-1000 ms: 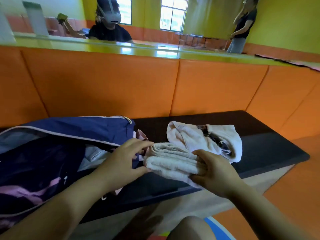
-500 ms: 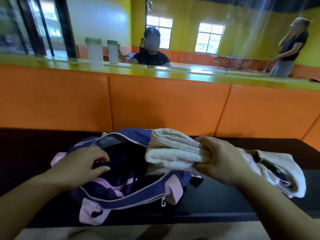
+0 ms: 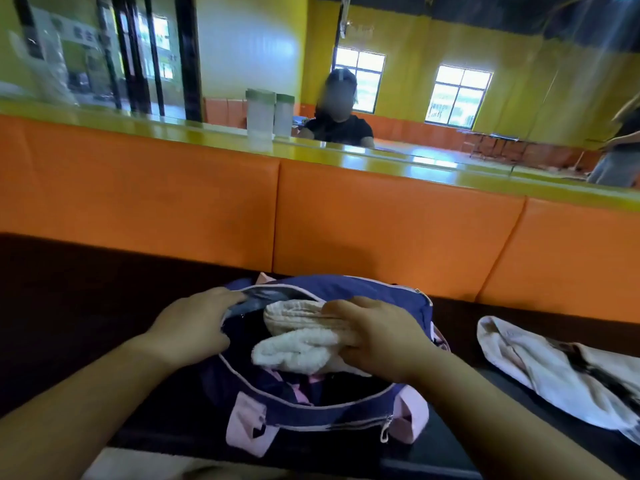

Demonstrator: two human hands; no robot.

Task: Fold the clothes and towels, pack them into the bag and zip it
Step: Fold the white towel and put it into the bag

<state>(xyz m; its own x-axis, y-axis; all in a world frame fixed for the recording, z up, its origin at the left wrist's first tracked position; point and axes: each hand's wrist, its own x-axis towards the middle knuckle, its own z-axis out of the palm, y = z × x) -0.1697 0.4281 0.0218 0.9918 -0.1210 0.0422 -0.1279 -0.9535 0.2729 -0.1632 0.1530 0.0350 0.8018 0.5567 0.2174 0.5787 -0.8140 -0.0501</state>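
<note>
A navy bag [image 3: 388, 299] with pink trim lies unzipped on the dark bench in front of me. My right hand [image 3: 377, 336] grips a folded white towel [image 3: 298, 344] whose front half sits inside the bag's mouth. My left hand [image 3: 194, 323] holds the left rim of the opening and pulls it wide. Dark and pink cloth shows deeper in the bag. A folded white garment [image 3: 554, 368] with a dark print lies on the bench to the right, apart from the bag.
The dark bench [image 3: 69, 306] runs left and right, backed by orange padded panels [image 3: 381, 230]. Above them a mirror shows a yellow room, two pale containers [image 3: 268, 112] on the ledge and two people.
My right hand has carried the folded towel left and down into the bag's mouth. My left hand moved from the bag's near edge to its left rim and opened it wider.
</note>
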